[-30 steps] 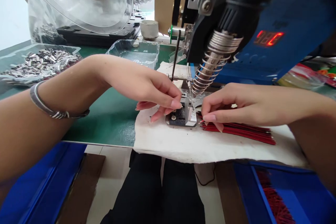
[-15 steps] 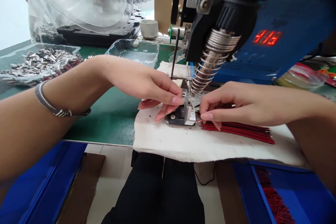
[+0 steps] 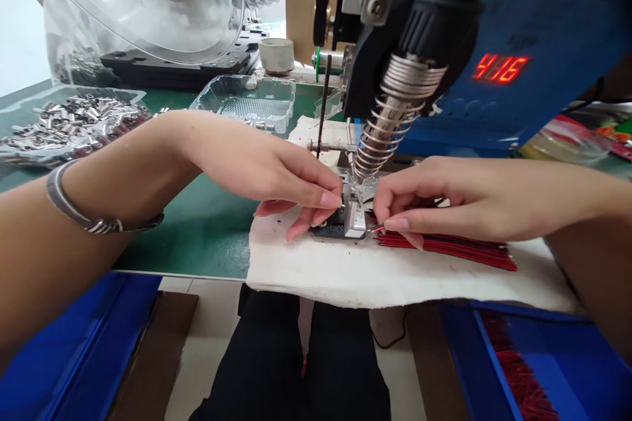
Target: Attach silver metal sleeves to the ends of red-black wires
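Above the right hand [image 3: 444, 200], the red display [image 3: 501, 69] reads 416.

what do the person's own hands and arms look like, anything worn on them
Both the left hand and the right hand are ungloved, and no sleeves show on the visible forearms. A silver-coloured metal bracelet circles the left wrist, a narrow rounded band with a coiled, wrapped detail. No ring, watch or bracelet shows on the right.
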Demonstrator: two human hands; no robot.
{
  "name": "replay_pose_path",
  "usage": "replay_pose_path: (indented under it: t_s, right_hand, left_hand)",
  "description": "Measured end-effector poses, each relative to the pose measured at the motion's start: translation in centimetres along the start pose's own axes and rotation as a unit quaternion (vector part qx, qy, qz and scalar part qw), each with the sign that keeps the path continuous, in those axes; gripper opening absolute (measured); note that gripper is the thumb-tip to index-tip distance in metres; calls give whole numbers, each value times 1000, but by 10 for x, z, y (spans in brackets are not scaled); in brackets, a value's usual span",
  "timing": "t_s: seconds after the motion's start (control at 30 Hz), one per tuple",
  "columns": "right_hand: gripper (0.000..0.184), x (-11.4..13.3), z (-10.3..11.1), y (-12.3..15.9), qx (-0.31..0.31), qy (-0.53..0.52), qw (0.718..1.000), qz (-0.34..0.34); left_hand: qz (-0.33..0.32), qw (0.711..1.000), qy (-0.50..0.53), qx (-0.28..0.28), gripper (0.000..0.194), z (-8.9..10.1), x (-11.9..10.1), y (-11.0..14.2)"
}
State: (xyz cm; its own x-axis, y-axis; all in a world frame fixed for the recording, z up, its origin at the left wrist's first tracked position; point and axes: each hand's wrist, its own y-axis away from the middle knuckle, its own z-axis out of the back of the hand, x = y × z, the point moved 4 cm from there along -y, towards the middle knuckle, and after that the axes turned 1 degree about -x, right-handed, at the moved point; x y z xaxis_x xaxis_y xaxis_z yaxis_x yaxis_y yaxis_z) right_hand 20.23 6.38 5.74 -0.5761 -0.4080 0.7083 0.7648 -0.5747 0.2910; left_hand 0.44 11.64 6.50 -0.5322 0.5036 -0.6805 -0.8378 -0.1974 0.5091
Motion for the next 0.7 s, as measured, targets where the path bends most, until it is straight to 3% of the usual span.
replay_pose_path:
  t_s: [0.3,0.47,0.7]
  right_hand:
    - [33,-3,3,0,-1,-31,999,-16]
    - [31,-3,6,-1,-34,-60,998,-5]
    - [31,-3,6,-3,-81,-83,993,-1]
  left_hand:
    - [-5,1000,-3,-10,38,-2,-6,4]
    - [8,1000,7,-7,29,-4,-7,5]
    - [11,999,30,-6,33,-4,-6,3]
